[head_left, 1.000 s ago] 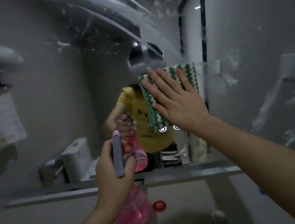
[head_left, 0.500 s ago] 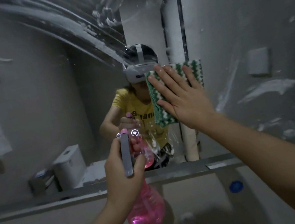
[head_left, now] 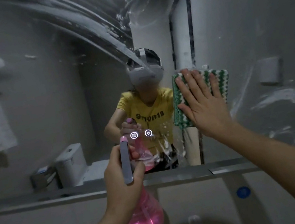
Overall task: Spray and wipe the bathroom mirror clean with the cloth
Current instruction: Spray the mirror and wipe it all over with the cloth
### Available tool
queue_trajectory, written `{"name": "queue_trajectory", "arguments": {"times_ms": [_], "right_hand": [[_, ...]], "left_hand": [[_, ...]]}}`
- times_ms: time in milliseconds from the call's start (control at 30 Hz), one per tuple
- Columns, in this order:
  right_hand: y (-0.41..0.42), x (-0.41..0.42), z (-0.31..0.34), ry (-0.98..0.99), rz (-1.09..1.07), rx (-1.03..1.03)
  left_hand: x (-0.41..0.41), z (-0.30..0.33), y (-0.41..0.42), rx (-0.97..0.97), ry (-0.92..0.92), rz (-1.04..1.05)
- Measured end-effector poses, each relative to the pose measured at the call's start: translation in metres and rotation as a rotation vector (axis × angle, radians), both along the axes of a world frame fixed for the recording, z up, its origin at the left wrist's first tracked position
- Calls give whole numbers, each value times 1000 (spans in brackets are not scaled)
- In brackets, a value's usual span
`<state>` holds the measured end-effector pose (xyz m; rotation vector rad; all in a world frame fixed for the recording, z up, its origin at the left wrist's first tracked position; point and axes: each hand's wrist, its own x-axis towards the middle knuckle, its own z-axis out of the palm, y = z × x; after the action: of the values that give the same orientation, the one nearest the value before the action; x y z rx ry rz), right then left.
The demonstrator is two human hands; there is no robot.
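Flat, right hand [head_left: 203, 105] presses cloth [head_left: 181, 106] — fingers straight.

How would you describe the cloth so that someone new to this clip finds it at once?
Start at the big wall mirror above the sink. Right of the reflected person, the right hand presses the cloth flat against the glass with straight fingers. It is the only patterned thing here: folded, with green and white zigzag stripes.
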<state>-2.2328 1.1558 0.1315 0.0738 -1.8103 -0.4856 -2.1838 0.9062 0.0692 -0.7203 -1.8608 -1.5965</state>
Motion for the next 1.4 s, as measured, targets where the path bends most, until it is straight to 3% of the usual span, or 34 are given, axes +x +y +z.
{"name": "queue_trajectory", "arguments": {"times_ms": [533, 700, 1000, 1400], "right_hand": [[-210, -72, 16, -47, 120, 115], [-236, -79, 10, -25, 143, 106], [-195, -65, 22, -91, 129, 279], [-35, -15, 15, -2, 38, 111]], "left_hand": [[-28, 3, -125, 66, 49, 25], [-32, 0, -159, 50, 44, 77], [-25, 4, -131, 6, 47, 66], [-3, 25, -8, -33, 81, -53]]}}
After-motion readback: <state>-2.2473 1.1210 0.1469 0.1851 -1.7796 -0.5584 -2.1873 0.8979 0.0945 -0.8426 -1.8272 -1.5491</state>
